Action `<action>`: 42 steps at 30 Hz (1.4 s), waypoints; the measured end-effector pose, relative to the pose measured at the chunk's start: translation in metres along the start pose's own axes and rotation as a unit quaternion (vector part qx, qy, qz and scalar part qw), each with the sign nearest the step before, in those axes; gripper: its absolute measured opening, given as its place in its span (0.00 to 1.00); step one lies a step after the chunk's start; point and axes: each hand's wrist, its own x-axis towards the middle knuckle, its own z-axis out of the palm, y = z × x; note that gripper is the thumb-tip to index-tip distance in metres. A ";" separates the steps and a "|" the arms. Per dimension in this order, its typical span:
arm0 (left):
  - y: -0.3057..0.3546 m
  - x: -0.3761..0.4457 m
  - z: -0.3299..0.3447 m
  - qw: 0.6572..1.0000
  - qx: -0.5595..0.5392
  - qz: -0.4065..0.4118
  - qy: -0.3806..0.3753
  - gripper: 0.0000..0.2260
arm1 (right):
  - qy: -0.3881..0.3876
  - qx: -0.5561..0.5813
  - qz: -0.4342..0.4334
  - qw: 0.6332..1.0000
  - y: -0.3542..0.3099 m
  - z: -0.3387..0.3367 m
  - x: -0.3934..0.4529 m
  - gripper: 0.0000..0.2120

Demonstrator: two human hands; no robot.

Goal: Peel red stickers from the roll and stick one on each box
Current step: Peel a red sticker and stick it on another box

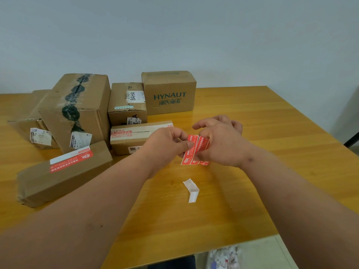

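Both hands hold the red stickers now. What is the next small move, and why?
Probably the left hand should pull its pinched red sticker fully away from the roll that the right hand grips. The two already look partly split, and the HYNAUT box shows no red sticker from here.

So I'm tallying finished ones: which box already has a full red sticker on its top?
The long flat box nearest the left forearm, lying at an angle; its red sticker sits on the top face. The others show none.
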 end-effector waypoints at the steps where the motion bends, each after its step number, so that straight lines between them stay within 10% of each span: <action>1: 0.000 -0.001 0.000 1.000 -0.002 0.002 -0.001 0.03 | -0.002 -0.002 -0.001 1.000 0.000 0.000 0.000 0.09; 42: -0.007 0.002 0.009 0.998 0.052 -0.019 -0.025 0.04 | 0.029 -0.107 -0.058 0.992 0.001 0.011 -0.006 0.06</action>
